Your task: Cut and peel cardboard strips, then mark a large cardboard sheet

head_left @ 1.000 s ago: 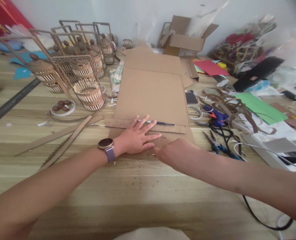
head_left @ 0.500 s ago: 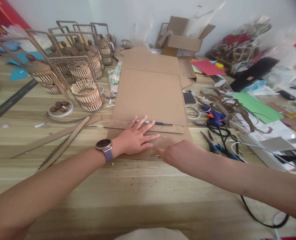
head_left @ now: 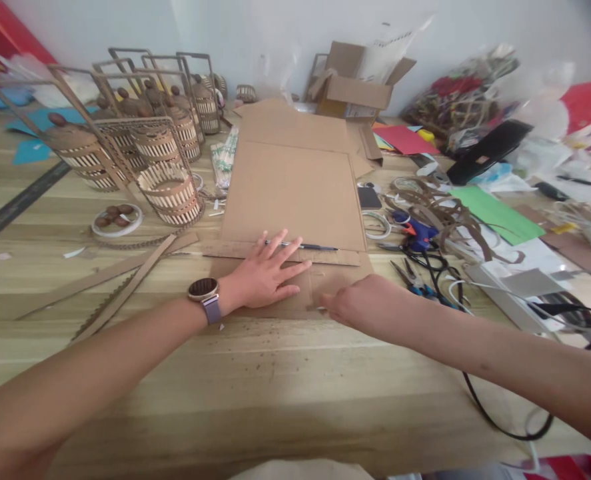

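My left hand (head_left: 270,275) lies flat with spread fingers on the flattened cardboard (head_left: 295,193), near its front edge; a watch is on that wrist. Under its fingertips a dark pen (head_left: 318,247) rests across a narrow cardboard strip (head_left: 345,257). To the right, my right hand (head_left: 358,299) is closed in a fist low over the front flap of the cardboard. A tiny pale bit shows at its fingertips, but what the fingers grip is hidden.
Bamboo lantern-like baskets (head_left: 170,193) with tall handles stand at left, beside loose cardboard strips (head_left: 135,287). On the right lie pliers (head_left: 418,280), a blue glue gun (head_left: 415,230), a tape roll (head_left: 376,225) and green paper (head_left: 495,213). An open box (head_left: 358,90) stands behind.
The view has shifted slightly. My right hand has slid a little to the right along the front flap, while my left hand stays pressed in the same place.
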The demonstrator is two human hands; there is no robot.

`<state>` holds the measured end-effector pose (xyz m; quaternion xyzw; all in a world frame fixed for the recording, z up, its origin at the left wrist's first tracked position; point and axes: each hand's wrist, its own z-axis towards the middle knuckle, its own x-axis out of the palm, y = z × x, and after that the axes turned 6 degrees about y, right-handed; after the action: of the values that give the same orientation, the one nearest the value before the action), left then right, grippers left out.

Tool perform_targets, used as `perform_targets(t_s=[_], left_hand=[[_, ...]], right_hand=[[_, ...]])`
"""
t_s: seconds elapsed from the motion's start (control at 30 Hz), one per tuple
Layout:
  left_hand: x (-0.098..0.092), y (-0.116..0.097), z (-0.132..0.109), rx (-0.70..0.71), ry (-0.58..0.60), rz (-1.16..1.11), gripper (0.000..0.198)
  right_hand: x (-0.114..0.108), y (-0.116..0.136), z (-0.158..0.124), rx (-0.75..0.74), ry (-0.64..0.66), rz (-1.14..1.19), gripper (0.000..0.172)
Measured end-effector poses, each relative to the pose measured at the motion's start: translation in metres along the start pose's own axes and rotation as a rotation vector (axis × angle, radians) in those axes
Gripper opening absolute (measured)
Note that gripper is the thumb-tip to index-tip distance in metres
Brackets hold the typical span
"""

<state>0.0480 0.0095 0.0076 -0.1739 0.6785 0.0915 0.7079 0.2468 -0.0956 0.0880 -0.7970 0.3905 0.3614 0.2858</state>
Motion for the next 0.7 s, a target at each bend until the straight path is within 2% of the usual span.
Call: perform_targets(t_s=[0.13, 0.3, 0.5, 0.7], left_hand=[[-0.002, -0.011, 0.002, -0.061, -0.045, 0.052, 0.059], [0.004, -0.025, 0.011, -0.112, -0.072, 0.063, 0.063], [0.014, -0.025, 0.012, -0.127, -0.082, 0.051, 0.069], [0.012, -0.024, 0.009, -0.101, -0.070, 0.059, 0.069]], right_hand=[[0.001, 0.001, 0.002, -0.004, -0.030, -0.002, 0.023], [-0.004, 0.015, 0.010, -0.035, -0.069, -0.042, 0.022], [-0.011, 0.027, 0.017, -0.026, -0.002, -0.040, 0.026], [-0.003, 0.025, 0.018, -0.064, 0.008, -0.064, 0.034]])
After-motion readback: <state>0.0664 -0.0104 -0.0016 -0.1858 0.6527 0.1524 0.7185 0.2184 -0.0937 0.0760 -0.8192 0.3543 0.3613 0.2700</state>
